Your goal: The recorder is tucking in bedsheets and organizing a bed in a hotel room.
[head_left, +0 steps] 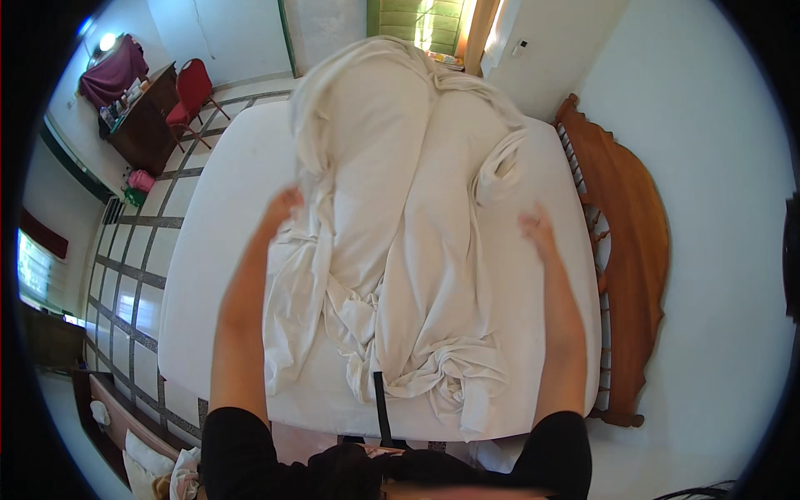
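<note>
A cream bed sheet (375,162) lies bunched and billowed over the mattress (225,187), which wears a white fitted cover. Its far part rises in a rounded puff, and its near end is crumpled in folds. My left hand (286,207) is at the sheet's left edge, blurred; whether its fingers grip the cloth is not clear. On the other side, my right hand (536,230) hovers over the mattress, apart from the sheet, with nothing visible in its loosely curled, blurred fingers. A rolled fold of the sheet lies just beyond it.
A carved wooden headboard (631,262) stands along the mattress's right side. At the far left are a red chair (192,90) and a dark wooden desk (144,119) bearing bottles. Pillows (147,456) lie at the lower left. A black strap (382,406) hangs before me.
</note>
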{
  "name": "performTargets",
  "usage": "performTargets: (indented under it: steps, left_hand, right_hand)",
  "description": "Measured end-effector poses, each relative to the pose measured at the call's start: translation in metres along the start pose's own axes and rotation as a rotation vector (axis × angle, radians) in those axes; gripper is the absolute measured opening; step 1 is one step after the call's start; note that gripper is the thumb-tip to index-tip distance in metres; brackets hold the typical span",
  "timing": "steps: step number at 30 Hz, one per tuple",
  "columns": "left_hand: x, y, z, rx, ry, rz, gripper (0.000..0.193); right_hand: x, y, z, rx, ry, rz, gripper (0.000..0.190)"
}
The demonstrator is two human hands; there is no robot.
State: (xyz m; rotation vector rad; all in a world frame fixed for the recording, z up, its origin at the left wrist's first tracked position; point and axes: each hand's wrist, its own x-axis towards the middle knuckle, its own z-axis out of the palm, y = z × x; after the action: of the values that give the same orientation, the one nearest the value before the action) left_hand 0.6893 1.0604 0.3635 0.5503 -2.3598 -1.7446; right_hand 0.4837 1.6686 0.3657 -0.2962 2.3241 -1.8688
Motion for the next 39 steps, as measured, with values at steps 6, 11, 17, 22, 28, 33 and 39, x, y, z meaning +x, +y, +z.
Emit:
performTargets:
  steps: [6,11,17,22,28,33,39]
  left_hand:
    - [-0.213,-0.247,0.069,0.495,0.04,-0.631,0.071]
    - [-0.372,-0.289,0.127,0.02,0.019,-1.38,0.059]
    - [-0.363,-0.27,0.227,-0.382,-0.119,-1.269,0.066]
    - [-0.301,-0.239,0.275,-0.666,-0.07,-0.984,0.057]
    - [-0.293,-0.209,0.24,-0.74,-0.008,-0.87,0.032]
    - [-0.334,-0.188,0.23,-0.587,-0.125,-0.895,0.023]
    - [-0.366,-0.167,0.256,-0.717,-0.106,-0.999,0.018]
  right_hand:
    - [-0.217,0.238,0.04,-0.711,0.065,0.592,0.08]
    - [-0.378,0.27,0.098,-0.782,0.544,0.912,0.099]
    - [-0.391,0.245,0.138,-0.483,0.675,1.149,0.082]
    - [-0.347,0.266,0.079,0.302,0.373,0.97,0.023]
    - [-0.319,0.121,-0.175,-0.196,0.818,0.359,0.024]
    - [-0.328,0.006,-0.263,-0.439,1.478,0.198,0.04]
    - [-0.393,0.126,-0.2,-0.36,1.287,0.127,0.078]
